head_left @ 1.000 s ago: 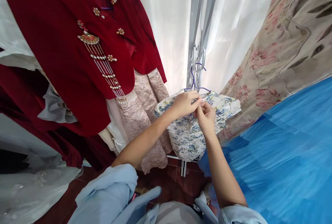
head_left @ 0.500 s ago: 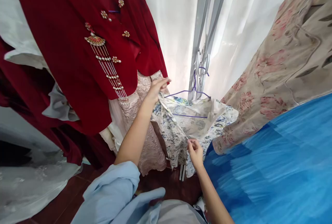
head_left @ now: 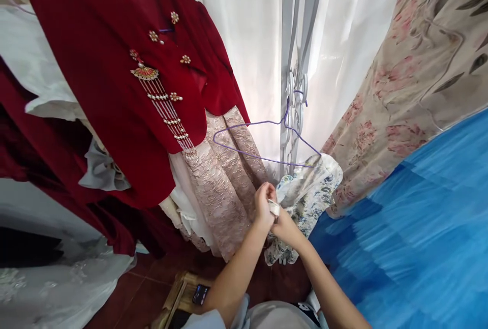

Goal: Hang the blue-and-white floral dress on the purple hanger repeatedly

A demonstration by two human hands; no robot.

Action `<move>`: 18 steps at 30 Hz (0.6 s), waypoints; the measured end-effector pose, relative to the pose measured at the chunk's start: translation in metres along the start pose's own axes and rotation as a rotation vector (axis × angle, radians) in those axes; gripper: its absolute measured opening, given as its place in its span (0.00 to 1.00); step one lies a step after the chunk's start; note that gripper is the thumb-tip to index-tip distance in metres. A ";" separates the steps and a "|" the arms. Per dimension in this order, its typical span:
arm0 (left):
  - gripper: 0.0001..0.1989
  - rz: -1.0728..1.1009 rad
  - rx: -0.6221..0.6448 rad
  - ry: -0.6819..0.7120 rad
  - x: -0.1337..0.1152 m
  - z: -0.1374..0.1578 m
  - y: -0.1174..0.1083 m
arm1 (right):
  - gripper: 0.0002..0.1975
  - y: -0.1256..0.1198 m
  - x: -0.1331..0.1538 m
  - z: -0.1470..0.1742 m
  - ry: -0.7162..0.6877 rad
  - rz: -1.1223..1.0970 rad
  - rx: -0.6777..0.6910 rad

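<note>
A white blouse with a blue and green floral print [head_left: 310, 202] hangs by one shoulder from the right end of a purple wire hanger [head_left: 247, 124]. The hanger's left arm is bare. My left hand [head_left: 264, 204] is closed on the blouse's edge, where a pale bit of cloth pokes out between the fingers. My right hand [head_left: 286, 228] is closed right beside it, low on the blouse front. Its fingertips are partly hidden behind my left hand, but it also appears to grip the cloth.
A red jacket [head_left: 102, 69] with beaded brooches hangs at left over a pink brocade skirt [head_left: 224, 186]. Grey metal uprights [head_left: 305, 29] stand before a white curtain [head_left: 244, 29]. On the right hang a beige floral dress [head_left: 404, 90] and blue fabric [head_left: 412, 247]. Below is a wooden stool [head_left: 177, 293] with a phone [head_left: 200, 294].
The blouse's left shoulder has come off the hanger. My left hand has moved down and right with the cloth, meeting my right hand. The view has shifted slightly, showing the stool.
</note>
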State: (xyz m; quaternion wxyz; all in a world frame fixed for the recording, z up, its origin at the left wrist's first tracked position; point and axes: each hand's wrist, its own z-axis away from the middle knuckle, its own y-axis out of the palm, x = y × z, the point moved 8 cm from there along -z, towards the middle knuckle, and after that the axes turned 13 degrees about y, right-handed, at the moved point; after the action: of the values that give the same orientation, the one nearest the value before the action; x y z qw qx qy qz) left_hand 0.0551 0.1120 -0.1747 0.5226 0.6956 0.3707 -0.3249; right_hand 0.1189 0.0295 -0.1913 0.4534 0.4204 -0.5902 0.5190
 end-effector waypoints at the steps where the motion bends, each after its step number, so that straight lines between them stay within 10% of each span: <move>1: 0.20 -0.096 0.117 0.066 -0.004 0.012 0.009 | 0.11 -0.001 -0.004 0.006 0.062 -0.004 0.059; 5: 0.30 -0.297 0.838 0.019 0.003 0.064 0.036 | 0.06 -0.026 -0.012 0.048 0.233 0.025 0.210; 8: 0.38 -0.232 1.151 -0.223 0.032 0.108 0.021 | 0.08 -0.049 -0.004 0.080 0.264 0.039 0.340; 13: 0.22 -0.519 1.271 -0.278 0.068 0.123 -0.008 | 0.08 -0.136 0.001 0.083 0.263 -0.029 0.077; 18: 0.09 -0.700 1.067 -0.167 0.034 0.060 -0.019 | 0.13 -0.243 0.006 0.046 0.090 -0.079 -0.322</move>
State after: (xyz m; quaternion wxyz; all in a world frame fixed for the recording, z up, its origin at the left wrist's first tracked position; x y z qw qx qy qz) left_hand 0.0521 0.0630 -0.2273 -0.0053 0.6703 0.3213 -0.6689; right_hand 0.3476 -0.0422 -0.1321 0.5609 0.3417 -0.6278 0.4176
